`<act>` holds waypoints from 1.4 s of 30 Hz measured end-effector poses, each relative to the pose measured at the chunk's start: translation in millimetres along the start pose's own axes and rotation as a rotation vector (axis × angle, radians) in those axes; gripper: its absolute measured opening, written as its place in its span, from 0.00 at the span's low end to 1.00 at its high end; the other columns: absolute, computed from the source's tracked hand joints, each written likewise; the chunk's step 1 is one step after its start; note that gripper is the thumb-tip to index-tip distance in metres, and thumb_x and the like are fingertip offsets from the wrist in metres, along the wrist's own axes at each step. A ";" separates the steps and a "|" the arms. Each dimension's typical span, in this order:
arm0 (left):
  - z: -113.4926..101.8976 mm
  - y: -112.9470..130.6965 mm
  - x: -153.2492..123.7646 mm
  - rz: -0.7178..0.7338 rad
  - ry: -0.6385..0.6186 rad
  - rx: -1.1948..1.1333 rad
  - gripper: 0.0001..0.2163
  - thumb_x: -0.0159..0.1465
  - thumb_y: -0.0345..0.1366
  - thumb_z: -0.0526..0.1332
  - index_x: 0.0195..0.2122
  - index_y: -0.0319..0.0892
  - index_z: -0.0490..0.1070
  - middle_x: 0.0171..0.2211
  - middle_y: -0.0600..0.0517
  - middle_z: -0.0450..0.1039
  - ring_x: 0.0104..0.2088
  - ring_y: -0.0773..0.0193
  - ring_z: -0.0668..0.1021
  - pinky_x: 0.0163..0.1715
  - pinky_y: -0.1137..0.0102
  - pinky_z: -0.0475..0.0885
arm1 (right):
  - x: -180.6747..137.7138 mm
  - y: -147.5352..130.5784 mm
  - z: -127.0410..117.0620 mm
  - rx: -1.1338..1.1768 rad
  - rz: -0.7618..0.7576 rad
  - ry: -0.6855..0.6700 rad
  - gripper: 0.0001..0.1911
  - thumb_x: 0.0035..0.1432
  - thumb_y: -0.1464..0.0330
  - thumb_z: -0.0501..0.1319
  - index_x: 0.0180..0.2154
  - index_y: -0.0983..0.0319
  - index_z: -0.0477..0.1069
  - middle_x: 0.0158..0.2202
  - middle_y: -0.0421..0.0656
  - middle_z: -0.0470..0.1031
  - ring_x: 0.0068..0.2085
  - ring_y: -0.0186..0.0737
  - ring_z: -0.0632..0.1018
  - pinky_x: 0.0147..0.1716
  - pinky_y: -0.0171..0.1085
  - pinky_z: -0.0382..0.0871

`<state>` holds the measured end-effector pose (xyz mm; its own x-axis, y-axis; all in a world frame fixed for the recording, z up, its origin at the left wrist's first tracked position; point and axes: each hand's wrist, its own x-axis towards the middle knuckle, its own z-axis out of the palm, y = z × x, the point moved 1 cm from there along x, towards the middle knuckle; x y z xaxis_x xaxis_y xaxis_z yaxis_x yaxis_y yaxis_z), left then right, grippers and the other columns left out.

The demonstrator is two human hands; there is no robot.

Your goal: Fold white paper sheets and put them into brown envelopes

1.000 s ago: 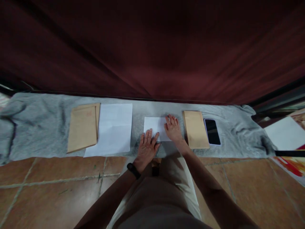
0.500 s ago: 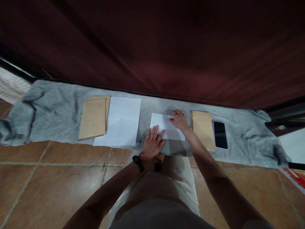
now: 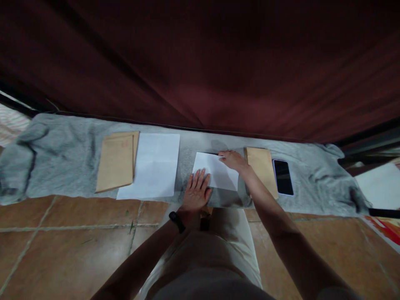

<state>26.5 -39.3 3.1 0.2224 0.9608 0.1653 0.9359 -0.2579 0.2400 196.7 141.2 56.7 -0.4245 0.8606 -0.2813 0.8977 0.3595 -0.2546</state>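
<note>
A folded white sheet of paper [image 3: 221,174] lies in front of me on a grey cloth [image 3: 187,156]. My left hand [image 3: 196,191] is open, with its fingers spread flat over the paper's near left corner; a black band circles that wrist. At the far edge of the same paper is my right hand [image 3: 233,160], its thumb on top and its fingers bent together over the edge, closed on it. A thin dark line shows under that far edge. The undersides of the right fingertips are hidden.
Left of the folded paper lies a larger white sheet [image 3: 158,166], partly under brown envelopes [image 3: 115,162]. More brown envelopes [image 3: 261,168] and a phone [image 3: 283,177] lie to the right. A dark red curtain [image 3: 200,75] hangs behind; tiled floor [image 3: 78,250] is below.
My right hand's fingers have drawn together at the paper's far edge, from a more spread pose. My left hand still lies flat on the near corner. The view has shifted slightly.
</note>
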 end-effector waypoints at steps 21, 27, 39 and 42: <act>-8.4 -5.5 12.2 -0.818 0.144 -1.472 0.35 0.65 0.53 0.62 0.69 0.42 0.58 0.53 0.42 0.78 0.49 0.55 0.82 0.49 0.60 0.78 | -44.5 29.4 40.3 1.149 0.158 0.248 0.17 0.53 0.53 0.62 0.32 0.60 0.71 0.27 0.36 0.72 0.28 0.34 0.71 0.27 0.32 0.63; -2.0 -6.7 23.2 -0.908 0.180 -1.533 0.33 0.53 0.44 0.72 0.60 0.42 0.70 0.44 0.48 0.81 0.39 0.61 0.81 0.38 0.68 0.77 | -56.3 16.1 68.8 1.082 0.222 0.309 0.15 0.54 0.56 0.60 0.32 0.62 0.73 0.27 0.39 0.75 0.30 0.38 0.74 0.31 0.35 0.68; 10.0 -35.6 33.1 -0.769 0.082 -1.058 0.27 0.55 0.33 0.64 0.58 0.37 0.70 0.29 0.54 0.78 0.28 0.62 0.78 0.30 0.69 0.73 | -85.4 -5.6 82.4 0.402 0.077 0.571 0.19 0.66 0.73 0.54 0.57 0.61 0.72 0.54 0.52 0.76 0.55 0.50 0.77 0.57 0.48 0.71; 5.1 -38.6 36.7 -0.748 0.020 -0.982 0.26 0.56 0.31 0.62 0.58 0.37 0.69 0.30 0.53 0.79 0.29 0.61 0.79 0.31 0.68 0.74 | -90.2 -19.4 85.1 0.334 -0.157 0.514 0.20 0.69 0.72 0.53 0.59 0.59 0.71 0.60 0.48 0.73 0.61 0.46 0.73 0.63 0.48 0.67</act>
<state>-0.1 6.4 -4.9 -0.2915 0.9053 -0.3089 0.2270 0.3792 0.8970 207.5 26.0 8.2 -0.3626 0.8998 0.2424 0.7090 0.4352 -0.5548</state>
